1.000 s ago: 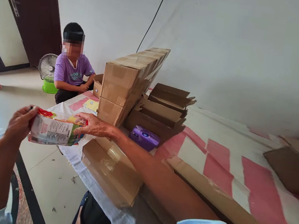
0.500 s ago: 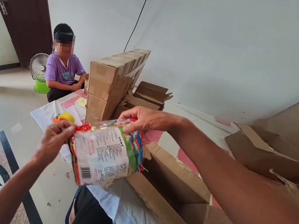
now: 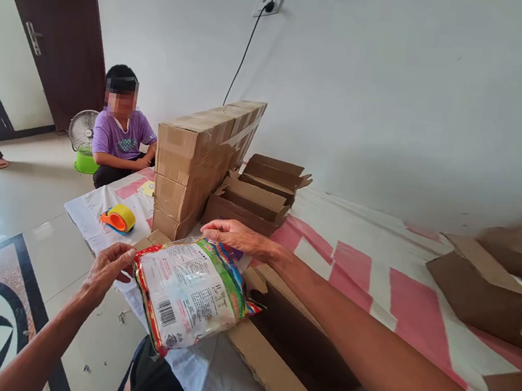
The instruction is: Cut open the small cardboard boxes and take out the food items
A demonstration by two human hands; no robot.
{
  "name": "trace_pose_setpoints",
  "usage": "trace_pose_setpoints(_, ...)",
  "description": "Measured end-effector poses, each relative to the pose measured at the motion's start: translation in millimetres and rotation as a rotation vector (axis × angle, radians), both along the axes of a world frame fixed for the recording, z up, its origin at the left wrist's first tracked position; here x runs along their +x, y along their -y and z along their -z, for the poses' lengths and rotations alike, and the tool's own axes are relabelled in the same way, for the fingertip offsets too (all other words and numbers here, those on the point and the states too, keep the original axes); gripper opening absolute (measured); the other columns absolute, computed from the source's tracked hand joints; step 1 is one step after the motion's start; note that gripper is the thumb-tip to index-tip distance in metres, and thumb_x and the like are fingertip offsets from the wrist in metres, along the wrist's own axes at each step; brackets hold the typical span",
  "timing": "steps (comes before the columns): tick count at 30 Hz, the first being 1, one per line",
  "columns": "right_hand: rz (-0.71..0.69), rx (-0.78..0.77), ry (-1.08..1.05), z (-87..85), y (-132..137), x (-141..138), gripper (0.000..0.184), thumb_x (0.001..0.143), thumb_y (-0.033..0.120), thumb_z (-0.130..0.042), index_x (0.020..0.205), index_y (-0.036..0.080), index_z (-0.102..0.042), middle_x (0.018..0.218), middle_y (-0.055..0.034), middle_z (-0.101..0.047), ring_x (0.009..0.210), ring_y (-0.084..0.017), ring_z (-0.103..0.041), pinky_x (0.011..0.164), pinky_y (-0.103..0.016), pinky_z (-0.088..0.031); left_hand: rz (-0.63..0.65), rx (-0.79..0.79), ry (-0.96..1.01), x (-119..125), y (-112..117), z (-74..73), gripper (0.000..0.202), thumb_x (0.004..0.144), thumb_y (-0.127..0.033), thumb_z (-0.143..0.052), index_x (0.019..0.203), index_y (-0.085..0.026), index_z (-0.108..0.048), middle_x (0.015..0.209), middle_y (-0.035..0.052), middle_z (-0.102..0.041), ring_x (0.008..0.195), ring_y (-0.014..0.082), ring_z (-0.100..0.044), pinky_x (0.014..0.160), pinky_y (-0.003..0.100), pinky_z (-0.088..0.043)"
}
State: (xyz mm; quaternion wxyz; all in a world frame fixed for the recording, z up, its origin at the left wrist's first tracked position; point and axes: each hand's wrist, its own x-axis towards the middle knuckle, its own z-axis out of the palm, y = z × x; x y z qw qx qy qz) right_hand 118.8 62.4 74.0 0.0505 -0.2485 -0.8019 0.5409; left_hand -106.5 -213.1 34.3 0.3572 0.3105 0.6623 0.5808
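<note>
A plump plastic food packet [image 3: 189,292] lies back side up, tilted, over the near left end of a long open cardboard box [image 3: 286,377]. Its back carries a white printed label with a barcode, edged in red and green. My left hand [image 3: 107,268] grips the packet's left corner between thumb and fingers. Across its far edge, my right hand [image 3: 236,236] holds the packet, its fingertips partly out of sight behind the film. Little of the box's inside shows under my right forearm.
Taped cartons [image 3: 179,158] stand stacked ahead, with open boxes [image 3: 252,204] beside them. An orange and yellow tape dispenser [image 3: 119,218] lies left on the cloth [image 3: 95,201]. Another open box [image 3: 490,292] is at right. A person in purple [image 3: 123,140] sits beyond, near a fan [image 3: 83,131].
The packet has come down slightly and lies flatter, with both hands still at its edges. My view has shifted, showing more of the cloth and the tape dispenser.
</note>
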Motion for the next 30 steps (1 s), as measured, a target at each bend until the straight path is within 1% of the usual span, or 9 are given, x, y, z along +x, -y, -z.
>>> trace_pose_setpoints(2, 0.0, 0.024, 0.006, -0.7, -5.0, -1.4, 0.075, 0.071, 0.082, -0.078, 0.107, 0.016, -0.077, 0.091, -0.0058, -0.074, 0.073, -0.016, -0.06, 0.066, -0.029, -0.049, -0.061, 0.003, -0.079, -19.2, -0.6, 5.6, 0.058, 0.076, -0.074, -0.078, 0.095, -0.019, -0.075, 0.085, 0.0077, -0.075, 0.073, 0.0225, -0.072, 0.061, 0.03, -0.055)
trace_pose_setpoints(4, 0.006, 0.063, 0.011, -4.8, -9.1, -5.0, 0.072, 0.073, 0.08, -0.079, 0.106, 0.016, -0.077, 0.091, -0.0063, -0.075, 0.075, -0.017, -0.062, 0.068, -0.029, -0.05, -0.184, -0.026, -0.274, -47.6, -5.2, 11.6, 0.057, 0.076, -0.072, -0.077, 0.096, -0.019, -0.075, 0.092, 0.0092, -0.076, 0.079, 0.025, -0.072, 0.064, 0.033, -0.056)
trace_pose_setpoints(7, 0.022, 0.147, 0.019, -15.8, -10.5, -14.4, 0.065, 0.074, 0.074, -0.081, 0.105, 0.017, -0.079, 0.094, -0.008, -0.077, 0.081, -0.02, -0.065, 0.073, -0.032, -0.052, -0.353, -0.097, -0.511, -95.4, -21.2, 23.6, 0.062, 0.064, -0.058, -0.089, 0.111, -0.022, -0.071, 0.122, 0.0124, -0.072, 0.113, 0.0345, -0.069, 0.09, 0.042, -0.058)
trace_pose_setpoints(10, -0.004, 0.232, -0.003, -26.8, -4.1, -28.4, 0.052, 0.08, 0.064, -0.08, 0.104, 0.018, -0.081, 0.105, -0.0105, -0.079, 0.095, -0.025, -0.069, 0.083, -0.035, -0.054, -0.403, -0.161, -0.564, -130.1, -45.7, 42.8, 0.092, 0.053, -0.049, -0.096, 0.133, -0.019, -0.061, 0.151, 0.0211, -0.056, 0.143, 0.0441, -0.051, 0.113, 0.053, -0.046)
trace_pose_setpoints(14, -0.08, 0.287, -0.021, -29.9, 12.4, -57.1, 0.036, 0.088, 0.048, -0.075, 0.109, 0.019, -0.08, 0.113, -0.0102, -0.08, 0.102, -0.027, -0.071, 0.09, -0.036, -0.055, -0.39, -0.25, -0.58, -146.4, -77.3, 77.5, 0.108, 0.055, -0.05, -0.097, 0.145, -0.017, -0.05, 0.156, 0.0258, -0.05, 0.148, 0.0451, -0.047, 0.116, 0.053, -0.042)
trace_pose_setpoints(18, -0.173, 0.33, 0.011, -18.1, 23.8, -99.1, 0.025, 0.089, 0.03, -0.072, 0.109, 0.018, -0.079, 0.117, -0.011, -0.08, 0.106, -0.027, -0.072, 0.093, -0.036, -0.054, -0.391, -0.304, -0.589, -143.1, -91.4, 110.6, 0.093, 0.06, -0.045, -0.096, 0.139, -0.022, -0.052, 0.15, 0.0198, -0.056, 0.143, 0.0429, -0.053, 0.112, 0.051, -0.044)
trace_pose_setpoints(22, -0.252, 0.364, 0.083, 0.3, 23.8, -147.9, 0.028, 0.088, 0.028, -0.072, 0.114, 0.016, -0.077, 0.117, -0.0127, -0.079, 0.108, -0.028, -0.072, 0.092, -0.034, -0.053, -0.381, -0.294, -0.605, -140.2, -88.8, 129.6, 0.071, 0.062, -0.044, -0.095, 0.121, -0.025, -0.061, 0.15, 0.0159, -0.057, 0.142, 0.0432, -0.053, 0.111, 0.052, -0.044)
trace_pose_setpoints(26, -0.228, 0.386, 0.157, 23.0, 20.6, -196.5, 0.056, 0.082, 0.039, -0.084, 0.13, 0.013, -0.07, 0.128, -0.018, -0.074, 0.11, -0.032, -0.071, 0.088, -0.034, -0.053, -0.405, -0.266, -0.572, -162.1, -86.6, 129.3, 0.077, 0.062, -0.036, -0.093, 0.13, -0.024, -0.059, 0.155, 0.017, -0.053, 0.145, 0.0403, -0.051, 0.113, 0.049, -0.044)
trace_pose_setpoints(30, -0.206, 0.395, 0.225, 45.1, 21.4, -238.0, 0.079, 0.074, 0.055, -0.091, 0.136, 0.014, -0.064, 0.136, -0.0202, -0.07, 0.102, -0.031, -0.071, 0.073, -0.031, -0.052, -0.409, -0.262, -0.473, -197.4, -87.5, 122.2, 0.081, 0.059, -0.022, -0.087, 0.135, -0.019, -0.059, 0.146, 0.0196, -0.063, 0.139, 0.0409, -0.057, 0.11, 0.046, -0.047)
